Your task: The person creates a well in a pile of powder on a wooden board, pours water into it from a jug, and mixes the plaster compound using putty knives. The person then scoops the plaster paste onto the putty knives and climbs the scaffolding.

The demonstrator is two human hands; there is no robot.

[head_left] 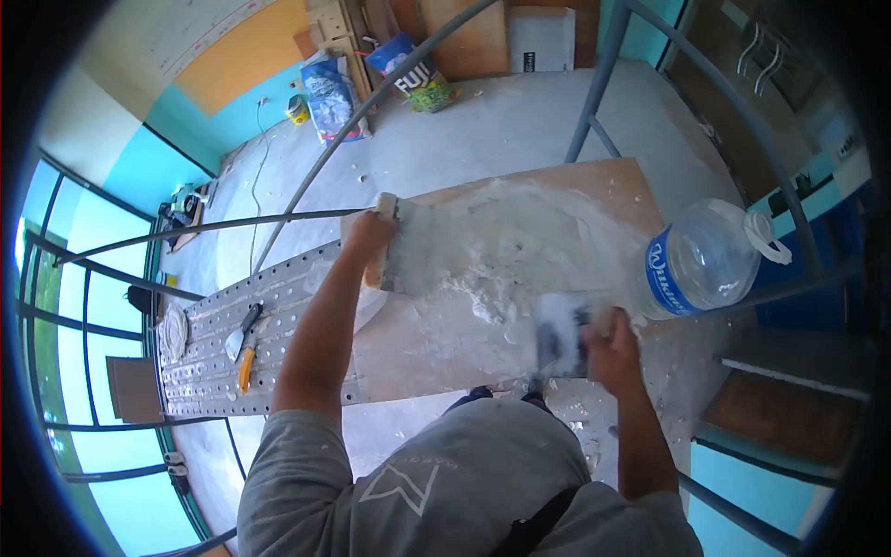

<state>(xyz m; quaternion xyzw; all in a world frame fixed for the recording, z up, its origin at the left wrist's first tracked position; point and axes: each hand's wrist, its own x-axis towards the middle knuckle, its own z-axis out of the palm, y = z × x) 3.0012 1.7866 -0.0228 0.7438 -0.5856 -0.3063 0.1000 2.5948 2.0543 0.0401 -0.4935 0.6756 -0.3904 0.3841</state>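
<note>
Plaster [464, 232] lies wet and uneven across the broad tan board [626, 181], which overlaps the perforated metal platform [213, 343], probably to give a smooth surface over the holes. Grey tubes [599, 84] rise around it, limiting reach on the far side. Beyond them, two bags [332, 102] [418, 79] stand on the floor [501, 116]. A clear jug [715, 260] sits at the right end of the board, hemming in sideways movement near the right hand [614, 353]. That hand's grip is closed on a flat trowel [560, 325], blurred over the near edge of the plaster. The left hand [371, 232] has its grip closed over a pale strip [393, 265] beside the plaster's left edge, perhaps to steady it. Smallest, a putty knife [243, 332] and a yellow-handled cutter [247, 367] lie together on the platform, away from the wet patch.
</note>
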